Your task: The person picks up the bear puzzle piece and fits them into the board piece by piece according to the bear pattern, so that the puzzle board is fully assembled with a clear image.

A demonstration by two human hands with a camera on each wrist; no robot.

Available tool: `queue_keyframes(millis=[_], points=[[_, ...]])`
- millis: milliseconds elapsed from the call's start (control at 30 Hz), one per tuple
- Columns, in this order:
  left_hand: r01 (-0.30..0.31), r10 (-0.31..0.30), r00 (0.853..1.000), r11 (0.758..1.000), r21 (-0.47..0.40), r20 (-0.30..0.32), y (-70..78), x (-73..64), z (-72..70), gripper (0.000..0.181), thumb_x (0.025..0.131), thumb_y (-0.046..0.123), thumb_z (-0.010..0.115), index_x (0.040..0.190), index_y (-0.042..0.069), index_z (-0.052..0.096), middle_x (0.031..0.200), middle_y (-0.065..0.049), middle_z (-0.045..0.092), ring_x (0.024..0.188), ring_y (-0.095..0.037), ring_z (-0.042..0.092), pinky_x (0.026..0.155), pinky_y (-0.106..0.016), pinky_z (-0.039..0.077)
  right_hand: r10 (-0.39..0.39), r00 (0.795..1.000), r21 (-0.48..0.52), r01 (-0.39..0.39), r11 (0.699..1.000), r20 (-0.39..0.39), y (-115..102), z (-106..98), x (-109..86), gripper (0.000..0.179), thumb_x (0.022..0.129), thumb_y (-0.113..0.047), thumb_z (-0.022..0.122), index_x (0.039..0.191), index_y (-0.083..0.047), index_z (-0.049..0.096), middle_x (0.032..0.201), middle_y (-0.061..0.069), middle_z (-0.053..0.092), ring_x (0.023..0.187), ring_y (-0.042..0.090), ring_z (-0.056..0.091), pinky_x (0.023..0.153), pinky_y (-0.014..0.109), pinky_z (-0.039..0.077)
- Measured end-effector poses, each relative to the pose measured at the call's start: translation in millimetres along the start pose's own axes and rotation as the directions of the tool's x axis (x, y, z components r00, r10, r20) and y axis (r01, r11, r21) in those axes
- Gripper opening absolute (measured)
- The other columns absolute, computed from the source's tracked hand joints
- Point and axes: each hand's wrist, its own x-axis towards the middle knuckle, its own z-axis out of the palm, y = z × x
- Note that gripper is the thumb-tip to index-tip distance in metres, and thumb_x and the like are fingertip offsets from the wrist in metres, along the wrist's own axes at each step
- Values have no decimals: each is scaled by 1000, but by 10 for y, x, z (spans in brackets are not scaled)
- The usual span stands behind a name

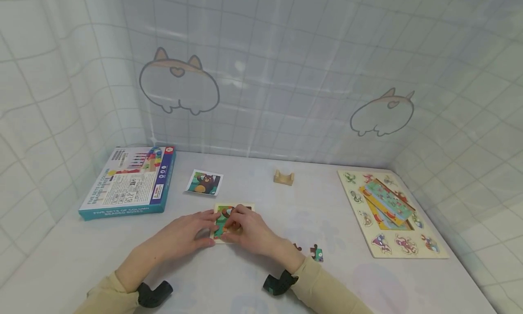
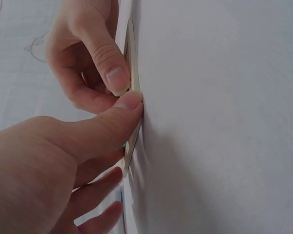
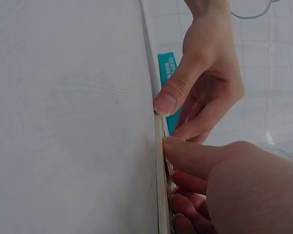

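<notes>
A small square jigsaw board (image 1: 252,207) with a pale rim lies on the table, its bear picture partly covered by both hands. My left hand (image 1: 185,232) holds the board's near left corner, thumb at the near edge and fingers along the left side. Over the picture, my right hand (image 1: 253,232) has its fingers curled, thumb and fingertips pinching a jigsaw piece mostly hidden beneath them. Two loose jigsaw pieces lie by the right wrist: a green and brown one (image 1: 318,253) and a dark one (image 1: 297,247) partly behind the wrist.
A bear picture card (image 1: 205,183) lies beyond the board. Farther left is a flat blue toy box (image 1: 126,182). A small wooden holder (image 1: 283,177) stands at the back. At the right, a wooden animal puzzle board (image 1: 377,248) carries colourful cards (image 1: 388,203).
</notes>
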Motion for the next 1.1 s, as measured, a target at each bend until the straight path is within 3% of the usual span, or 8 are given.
queue_keyframes(millis=[300, 533, 733, 900, 1100], points=[[-36, 36, 999, 997, 64, 5, 53, 21, -5, 37, 91, 31, 73, 122, 10, 73, 144, -8, 58, 136, -36, 50, 107, -57, 44, -2, 1000, 26, 2, 1000, -14, 6, 7, -1, 12, 88, -25, 79, 90, -14, 73, 96, -3, 58, 82, 6, 54, 69, 10, 44], [-77, 76, 997, 992, 99, 18, 101, 43, -3, 30, 91, 23, 74, 120, 15, 75, 134, -4, 66, 126, -32, 60, 102, -55, 49, -15, 1000, 23, 15, 1000, -23, 25, -24, 5, 14, 85, -24, 82, 89, -13, 75, 92, -2, 62, 80, 5, 56, 68, 11, 44], [-59, 56, 998, 990, 132, 30, 133, 52, 32, 26, 92, 23, 73, 116, 16, 76, 136, -2, 65, 128, -30, 59, 102, -53, 51, 67, 998, 4, -67, 998, -15, 61, -164, -11, 8, 86, -12, 79, 91, -10, 74, 86, 0, 61, 73, 5, 54, 63, 14, 43], [-71, 70, 998, 993, 97, 9, 119, 62, 47, 25, 91, 20, 73, 116, 15, 77, 135, 0, 65, 127, -27, 60, 102, -50, 51, 92, 996, -29, -92, 995, -23, 113, -226, -22, 6, 87, -5, 76, 87, -9, 71, 81, -1, 58, 69, 3, 51, 60, 14, 44], [-117, 117, 993, 993, 14, -2, 66, 57, 40, 27, 93, 18, 70, 120, 15, 75, 135, -2, 65, 126, -29, 61, 99, -53, 51, 134, 991, -27, -134, 991, 4, 133, -270, -19, 9, 90, -8, 75, 83, -10, 68, 80, -1, 57, 70, 7, 51, 60, 16, 44]])
